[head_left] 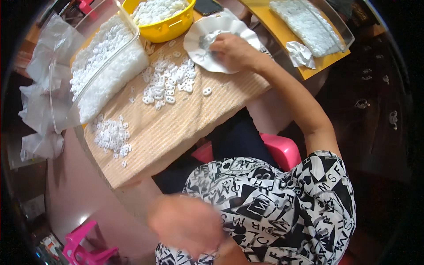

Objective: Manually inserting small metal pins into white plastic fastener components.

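My right hand (233,49) reaches into a white dish with a wavy rim (193,40), its fingers bent down among small silvery and white bits. What the fingertips hold, if anything, is hidden. Close to my body, my left hand (185,223) is raised and smeared by motion, so its fingers cannot be made out. A loose pile of small white oval plastic pieces with holes (170,81) lies on the table left of the dish. One such piece (207,91) lies apart, below the dish. Smaller white pieces (112,136) form another pile near the table's left corner.
A clear plastic box (59,95) full of white pieces stands at the left. Behind are a yellow basin (165,33) of white pieces and a dark phone (207,6). Right, a yellow surface (307,73) bears a filled clear container (309,28) and crumpled white paper (301,54).
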Available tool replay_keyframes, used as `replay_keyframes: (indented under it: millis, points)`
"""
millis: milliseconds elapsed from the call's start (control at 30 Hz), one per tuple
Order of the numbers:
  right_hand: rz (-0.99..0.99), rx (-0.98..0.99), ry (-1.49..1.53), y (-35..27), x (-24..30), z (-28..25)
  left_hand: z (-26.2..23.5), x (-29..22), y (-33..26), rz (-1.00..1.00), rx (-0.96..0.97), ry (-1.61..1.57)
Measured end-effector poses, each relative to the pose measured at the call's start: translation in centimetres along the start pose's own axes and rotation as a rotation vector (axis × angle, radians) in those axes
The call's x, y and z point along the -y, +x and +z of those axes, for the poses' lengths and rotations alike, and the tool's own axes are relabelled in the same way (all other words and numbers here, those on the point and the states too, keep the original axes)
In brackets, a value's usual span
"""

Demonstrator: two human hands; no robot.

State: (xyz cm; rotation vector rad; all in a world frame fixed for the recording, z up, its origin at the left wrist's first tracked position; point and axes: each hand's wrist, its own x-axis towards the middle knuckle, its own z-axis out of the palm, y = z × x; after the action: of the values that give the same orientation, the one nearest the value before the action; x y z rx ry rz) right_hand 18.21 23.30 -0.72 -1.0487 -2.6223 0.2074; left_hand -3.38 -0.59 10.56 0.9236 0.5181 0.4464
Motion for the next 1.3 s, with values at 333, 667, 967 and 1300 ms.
replay_keyframes:
  millis: [333,667,967,1300]
  points:
    - [0.087,-0.025,-0.132,-1.9,-0.9,-1.0,1.6,1.5,0.6,0.939,0.761,0.436]
    - [0.096,-0.049,0.054,-3.7,1.8,-3.4,8.3,-3.6,-4.4,1.322,0.106,0.560]
    - [-0.061,0.015,0.387,-7.7,11.1,-12.3,13.2,-8.1,-7.3,0.436,0.695,1.097]
    - [-1.517,1.310,0.595,-11.7,22.3,-20.2,25.4,-5.5,-11.2,-0.070,0.534,1.514]
